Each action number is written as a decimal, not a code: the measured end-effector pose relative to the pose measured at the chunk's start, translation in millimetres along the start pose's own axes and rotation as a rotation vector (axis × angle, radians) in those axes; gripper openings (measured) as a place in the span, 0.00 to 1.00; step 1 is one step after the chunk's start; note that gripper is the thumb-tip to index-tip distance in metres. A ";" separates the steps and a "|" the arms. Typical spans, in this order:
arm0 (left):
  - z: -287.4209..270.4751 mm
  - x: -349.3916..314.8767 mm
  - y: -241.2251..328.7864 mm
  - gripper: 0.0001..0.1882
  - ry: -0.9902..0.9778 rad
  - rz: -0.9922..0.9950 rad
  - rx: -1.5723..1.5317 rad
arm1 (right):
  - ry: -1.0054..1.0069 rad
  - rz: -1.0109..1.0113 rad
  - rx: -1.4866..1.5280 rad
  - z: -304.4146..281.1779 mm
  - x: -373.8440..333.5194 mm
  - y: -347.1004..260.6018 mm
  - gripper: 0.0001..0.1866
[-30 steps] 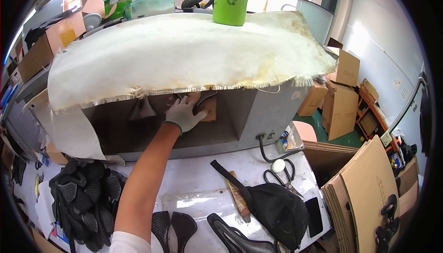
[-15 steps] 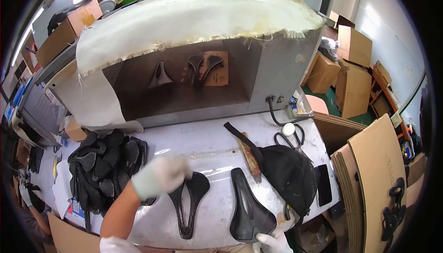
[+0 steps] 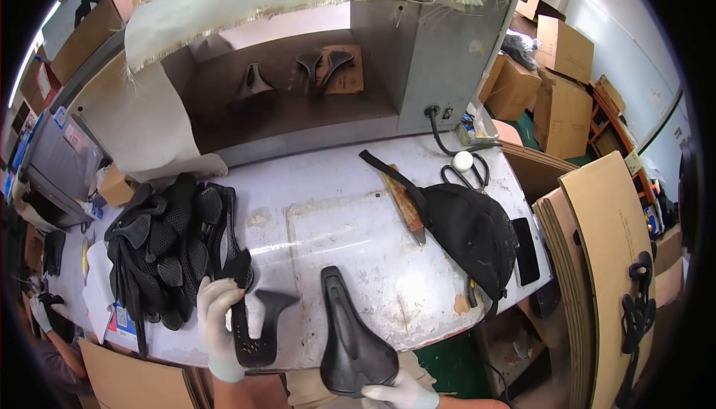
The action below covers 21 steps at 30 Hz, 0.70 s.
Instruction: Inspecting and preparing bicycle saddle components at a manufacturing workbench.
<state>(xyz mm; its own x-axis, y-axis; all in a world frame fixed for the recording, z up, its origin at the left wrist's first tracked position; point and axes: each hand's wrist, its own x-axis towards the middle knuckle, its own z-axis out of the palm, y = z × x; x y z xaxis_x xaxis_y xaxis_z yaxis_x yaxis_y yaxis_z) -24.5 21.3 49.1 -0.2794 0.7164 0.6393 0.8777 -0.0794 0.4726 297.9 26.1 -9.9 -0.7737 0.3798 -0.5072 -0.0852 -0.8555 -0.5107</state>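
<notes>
My left hand [image 3: 220, 327], in a white glove, is closed on the left side of a black lattice saddle pad [image 3: 259, 355] with a long central opening. The pad is tilted, held up at the table's near edge. My gloved right hand [image 3: 403, 392] grips the wide end of a smooth black bicycle saddle [image 3: 359, 357], thumb on top and the other fingers mostly hidden. The saddle's narrow nose points away from me. Beyond my left hand lies a heap of black mesh-textured saddle pads [image 3: 168, 248].
A grey metal box oven [image 3: 440, 73] stands at the back, with saddle pieces [image 3: 253, 80] inside. To the right lie a black cap-like bag [image 3: 470, 237], a worn wooden-handled tool [image 3: 404, 204], scissors [image 3: 477, 174] and a phone [image 3: 526, 251]. Cardboard sheets [image 3: 611, 260] lean at the right edge.
My left hand has come down from above the lattice pad and taken hold of its side, tilting it and shifting it left. The right hand has moved left with the saddle. The view has shifted.
</notes>
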 end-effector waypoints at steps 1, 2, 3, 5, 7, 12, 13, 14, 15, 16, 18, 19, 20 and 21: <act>-2.0 -3.9 13.6 0.21 0.007 -0.062 0.056 | -0.047 0.006 -0.153 -1.1 2.9 3.4 0.08; -3.5 -9.3 20.1 0.23 0.013 -0.114 0.124 | -0.036 0.017 -0.154 -3.0 2.4 0.9 0.08; -5.2 -10.2 29.5 0.24 -0.018 -0.117 0.168 | -0.232 -0.218 -0.614 -6.2 4.1 -6.8 0.10; -21.9 -10.1 47.3 0.29 -0.089 -0.101 0.198 | -0.468 -0.450 -1.058 -4.7 7.8 -28.4 0.12; -32.4 -14.0 64.1 0.33 -0.183 -0.108 0.231 | -0.478 -0.699 -1.273 7.7 -6.2 -58.4 0.16; -23.8 19.9 96.4 0.16 -0.273 0.242 -0.108 | 0.252 -0.804 -1.343 42.7 9.2 -110.8 0.41; -19.3 25.0 107.2 0.15 -0.296 0.178 -0.202 | 0.378 -0.836 -1.240 43.4 25.5 -104.0 0.49; -17.2 27.8 112.8 0.15 -0.322 0.107 -0.279 | 0.345 -0.933 -1.377 49.7 42.5 -114.8 0.48; -16.6 31.9 115.8 0.20 -0.319 0.102 -0.295 | 0.372 -0.984 -1.182 50.0 52.1 -102.6 0.47; -13.8 31.6 114.2 0.20 -0.318 0.104 -0.307 | 0.397 -1.028 -0.987 46.0 60.1 -92.2 0.46; -15.2 24.7 101.1 0.27 -0.317 0.011 -0.086 | 0.452 -1.202 -1.362 60.6 62.7 -106.6 0.41; -19.1 29.0 95.2 0.33 -0.450 -0.075 -0.088 | 0.396 -1.147 -1.509 70.1 58.9 -120.6 0.39; -18.2 27.5 90.5 0.33 -0.456 -0.093 -0.082 | 0.329 -1.087 -1.651 73.5 58.3 -129.7 0.37; -15.6 25.2 86.0 0.33 -0.587 -0.210 -0.091 | 0.261 -1.040 -1.768 70.6 61.3 -131.7 0.32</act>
<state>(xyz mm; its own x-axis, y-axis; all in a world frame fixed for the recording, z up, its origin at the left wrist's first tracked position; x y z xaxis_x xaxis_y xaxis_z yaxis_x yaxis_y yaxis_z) 37.9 21.7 115.3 -0.1598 0.9821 0.0998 0.7835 0.0647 0.6180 217.5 137.3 75.3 -0.7442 0.5592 0.3652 0.3508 0.7926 -0.4987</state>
